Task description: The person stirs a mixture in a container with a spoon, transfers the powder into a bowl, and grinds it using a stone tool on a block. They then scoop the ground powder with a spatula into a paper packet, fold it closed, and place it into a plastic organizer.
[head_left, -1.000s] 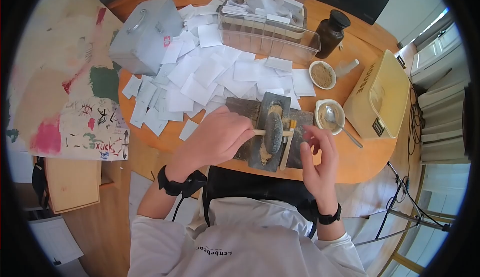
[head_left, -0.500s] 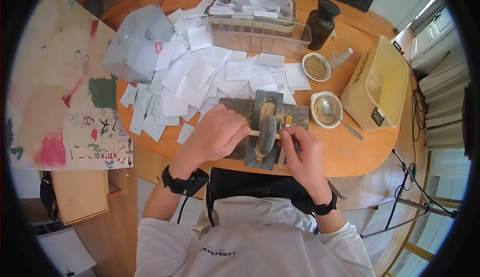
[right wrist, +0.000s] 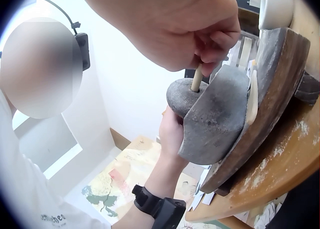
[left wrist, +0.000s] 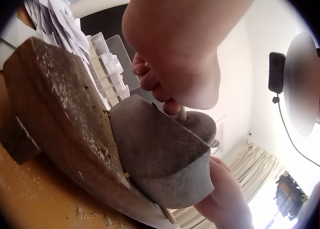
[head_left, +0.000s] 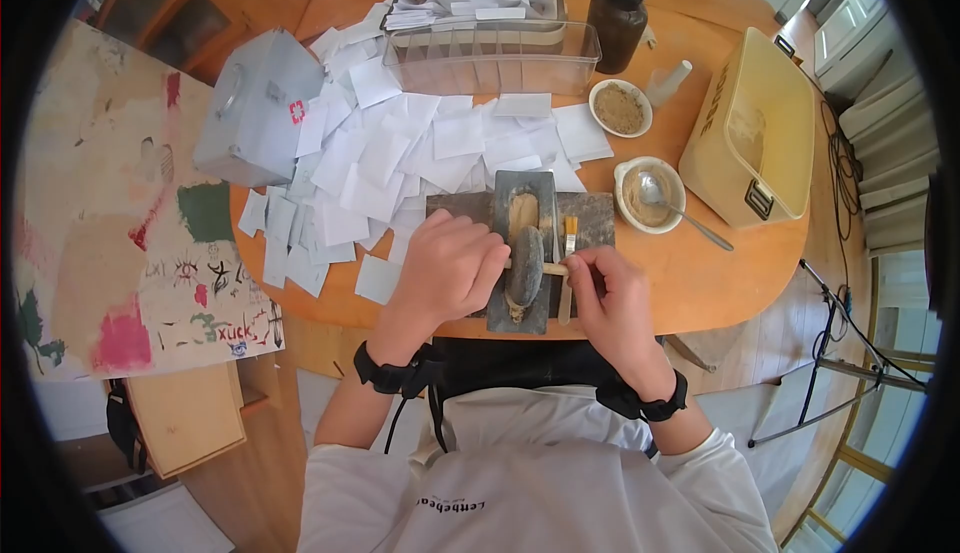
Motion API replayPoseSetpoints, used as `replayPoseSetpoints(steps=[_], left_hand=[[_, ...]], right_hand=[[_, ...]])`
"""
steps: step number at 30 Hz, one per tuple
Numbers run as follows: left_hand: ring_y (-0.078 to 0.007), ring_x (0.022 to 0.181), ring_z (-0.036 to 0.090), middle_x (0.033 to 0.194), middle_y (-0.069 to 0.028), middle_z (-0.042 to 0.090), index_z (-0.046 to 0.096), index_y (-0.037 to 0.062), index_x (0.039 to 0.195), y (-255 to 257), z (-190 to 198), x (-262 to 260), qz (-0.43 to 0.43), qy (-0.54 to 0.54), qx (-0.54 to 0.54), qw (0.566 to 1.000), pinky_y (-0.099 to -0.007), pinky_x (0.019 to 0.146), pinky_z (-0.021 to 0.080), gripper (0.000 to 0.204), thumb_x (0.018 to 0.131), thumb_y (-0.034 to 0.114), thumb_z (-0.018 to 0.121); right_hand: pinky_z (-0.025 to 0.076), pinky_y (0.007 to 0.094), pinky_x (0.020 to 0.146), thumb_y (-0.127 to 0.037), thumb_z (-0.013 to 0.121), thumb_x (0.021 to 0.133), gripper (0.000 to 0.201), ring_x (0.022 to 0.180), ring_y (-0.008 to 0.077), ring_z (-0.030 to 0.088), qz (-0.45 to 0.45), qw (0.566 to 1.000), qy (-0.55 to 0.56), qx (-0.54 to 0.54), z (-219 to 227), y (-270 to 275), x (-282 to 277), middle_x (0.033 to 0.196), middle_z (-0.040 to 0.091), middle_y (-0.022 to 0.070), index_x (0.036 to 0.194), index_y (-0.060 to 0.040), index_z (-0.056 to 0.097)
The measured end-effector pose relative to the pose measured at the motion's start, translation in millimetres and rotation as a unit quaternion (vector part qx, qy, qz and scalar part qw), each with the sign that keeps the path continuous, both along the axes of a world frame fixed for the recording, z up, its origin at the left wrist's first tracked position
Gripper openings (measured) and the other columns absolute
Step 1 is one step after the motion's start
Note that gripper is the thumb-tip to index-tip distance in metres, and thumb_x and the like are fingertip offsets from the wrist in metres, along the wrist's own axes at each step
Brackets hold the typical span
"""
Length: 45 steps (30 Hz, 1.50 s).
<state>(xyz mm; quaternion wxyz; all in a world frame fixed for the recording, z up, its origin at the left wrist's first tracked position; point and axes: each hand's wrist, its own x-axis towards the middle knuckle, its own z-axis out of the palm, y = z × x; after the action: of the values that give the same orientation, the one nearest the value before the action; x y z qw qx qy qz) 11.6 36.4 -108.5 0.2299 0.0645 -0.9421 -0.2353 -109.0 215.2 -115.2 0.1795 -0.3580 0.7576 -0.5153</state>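
Note:
A dark stone grinding wheel [head_left: 525, 261] stands upright in a narrow stone trough [head_left: 538, 325] holding tan powder [head_left: 523, 211]. My left hand [head_left: 450, 271] grips the wooden handle on the wheel's left side, knuckles up. On the other side, my right hand [head_left: 612, 298] pinches the handle's right end [head_left: 556, 269] between thumb and fingers. Both wrist views show the handle [right wrist: 197, 79] passing into the wheel above the trough wall. Beneath the trough lies a dark wooden board [head_left: 460, 205]. A small brush [head_left: 570, 238] rests on the board just right of the trough.
White paper packets [head_left: 385, 168] spread over the table's left half beside a metal box [head_left: 258, 108]. Rightward are a powder bowl [head_left: 620, 133], a bowl with a spoon [head_left: 650, 223], and a yellow bin [head_left: 708, 168]. A clear divided container [head_left: 490, 58] and a brown jar [head_left: 618, 23] stand behind.
My right hand came in from beside the trough and took hold of the handle's right end. The wheel shifted slightly toward me along the trough. My left hand kept its grip.

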Motion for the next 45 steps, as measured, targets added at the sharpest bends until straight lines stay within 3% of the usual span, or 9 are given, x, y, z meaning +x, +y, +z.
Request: replayPoseSetpoints(steps=[5, 8, 10, 13, 17, 25, 32, 40, 45], left_hand=[[-0.0253, 0.055, 0.047, 0.058, -0.0065, 0.051, 0.054, 0.0063, 0.059, 6, -3, -5, 0.041, 0.01, -0.03, 0.999, -0.0368, 0.057, 0.035, 0.028, 0.086, 0.01, 0.058], [-0.026, 0.052, 0.046, 0.055, -0.0067, 0.05, 0.053, 0.0063, 0.055, 10, -6, -7, 0.074, 0.016, -0.01, 0.997, -0.0371, 0.056, 0.035, 0.032, 0.087, 0.009, 0.057], [-0.0296, 0.051, 0.042, 0.053, -0.0101, 0.042, 0.044, 0.0025, 0.055, 12, -7, -8, 0.083, 0.053, 0.013, 0.995, -0.0387, 0.054, 0.031, 0.035, 0.088, 0.001, 0.054], [-0.0273, 0.051, 0.046, 0.053, -0.0071, 0.05, 0.051, 0.0059, 0.054, 10, -8, -9, 0.116, 0.036, -0.021, 0.992, -0.0379, 0.055, 0.035, 0.035, 0.089, 0.009, 0.056], [-0.0278, 0.052, 0.048, 0.053, -0.0079, 0.049, 0.051, 0.006, 0.056, 8, -1, -17, 0.134, 0.025, -0.025, 0.99, -0.0384, 0.055, 0.036, 0.036, 0.091, 0.012, 0.055], [-0.0348, 0.049, 0.054, 0.054, -0.0138, 0.056, 0.056, 0.0044, 0.062, 4, 4, -35, 0.223, 0.009, -0.01, 0.975, -0.0411, 0.053, 0.041, 0.037, 0.096, 0.019, 0.052], [-0.0357, 0.049, 0.056, 0.053, -0.0156, 0.057, 0.059, 0.0041, 0.065, -6, 10, -50, 0.238, 0.009, -0.004, 0.971, -0.0446, 0.048, 0.042, 0.038, 0.097, 0.023, 0.051], [-0.0411, 0.058, 0.061, 0.06, -0.0195, 0.062, 0.066, 0.0022, 0.071, -21, 19, -63, 0.257, -0.099, -0.003, 0.961, -0.0473, 0.055, 0.048, 0.046, 0.099, 0.031, 0.045], [-0.0405, 0.061, 0.061, 0.063, -0.0196, 0.063, 0.062, 0.0022, 0.073, -25, 12, -59, 0.242, -0.082, -0.028, 0.966, -0.0481, 0.057, 0.048, 0.039, 0.098, 0.027, 0.046]], right_hand=[[0.046, 0.0365, 0.05, -0.01, 0.065, 0.09, 0.014, 0.055, 0.0277, 0.06, 0.006, 0.997, 0.075, 0.022, 14, -7, -4, 0.068, 0.061, 0.0135, 0.081, 0.0007, 0.063], [0.045, 0.0392, 0.046, -0.018, 0.065, 0.09, 0.022, 0.05, 0.0299, 0.058, 0.021, 0.982, 0.164, 0.091, 18, -18, -5, 0.061, 0.059, 0.0118, 0.074, -0.0033, 0.062], [0.044, 0.0411, 0.044, -0.021, 0.064, 0.089, 0.027, 0.048, 0.0322, 0.057, 0.021, 0.972, 0.222, 0.076, 9, -24, -6, 0.055, 0.057, 0.0122, 0.067, -0.006, 0.061], [0.044, 0.0418, 0.045, -0.021, 0.063, 0.089, 0.03, 0.049, 0.0325, 0.057, 0.01, 0.968, 0.237, 0.082, 2, -30, -8, 0.055, 0.056, 0.0136, 0.063, -0.0063, 0.06], [0.044, 0.0422, 0.045, -0.02, 0.063, 0.089, 0.031, 0.049, 0.0333, 0.057, -0.005, 0.967, 0.242, 0.082, 2, -36, -13, 0.054, 0.056, 0.0138, 0.062, -0.0064, 0.06], [0.044, 0.043, 0.046, -0.023, 0.06, 0.091, 0.038, 0.048, 0.0361, 0.057, -0.017, 0.963, 0.256, 0.082, 5, -55, -27, 0.053, 0.058, 0.0171, 0.058, -0.0042, 0.064], [0.045, 0.0436, 0.044, -0.029, 0.059, 0.093, 0.044, 0.046, 0.0375, 0.057, -0.037, 0.952, 0.284, 0.108, 9, -70, -40, 0.051, 0.056, 0.0188, 0.058, -0.0027, 0.066], [0.049, 0.0442, 0.047, -0.031, 0.054, 0.095, 0.047, 0.049, 0.0385, 0.06, -0.036, 0.952, 0.273, 0.137, 11, -80, -46, 0.052, 0.058, 0.0207, 0.06, -0.0029, 0.069], [0.05, 0.0448, 0.048, -0.03, 0.054, 0.094, 0.046, 0.049, 0.0387, 0.06, -0.035, 0.951, 0.276, 0.135, 8, -79, -45, 0.053, 0.059, 0.0212, 0.06, -0.0025, 0.068]])
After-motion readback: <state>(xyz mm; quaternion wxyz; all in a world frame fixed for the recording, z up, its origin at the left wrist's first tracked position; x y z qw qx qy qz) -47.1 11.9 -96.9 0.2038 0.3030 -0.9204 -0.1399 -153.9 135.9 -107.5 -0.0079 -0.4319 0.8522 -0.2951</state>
